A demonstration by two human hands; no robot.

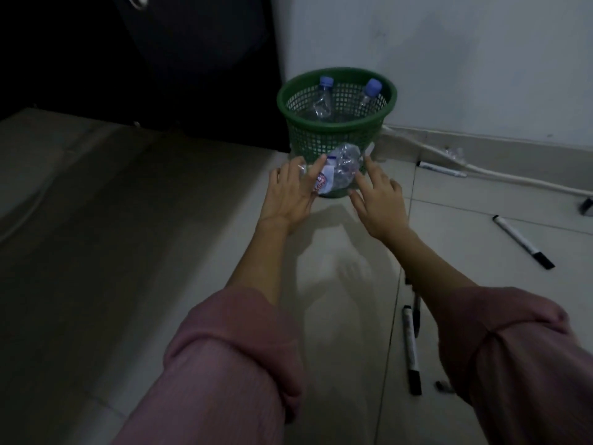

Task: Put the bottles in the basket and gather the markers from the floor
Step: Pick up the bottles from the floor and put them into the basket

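A green mesh basket (337,136) stands on the tiled floor by the wall, with two clear blue-capped bottles (323,97) (369,94) upright inside. In front of the basket, a crumpled clear bottle (340,170) with a white label sits between my hands. My left hand (290,194) grips its left side. My right hand (378,200) rests at its right side with fingers spread. White markers with black caps lie on the floor: one at the far right (523,240), one near the wall (441,169), two beside my right forearm (411,348).
A dark cabinet (144,59) fills the upper left. A white pipe (481,171) runs along the wall's base at the right. A grey mat or cloth (80,236) covers the floor on the left. Both forearms wear pink sleeves.
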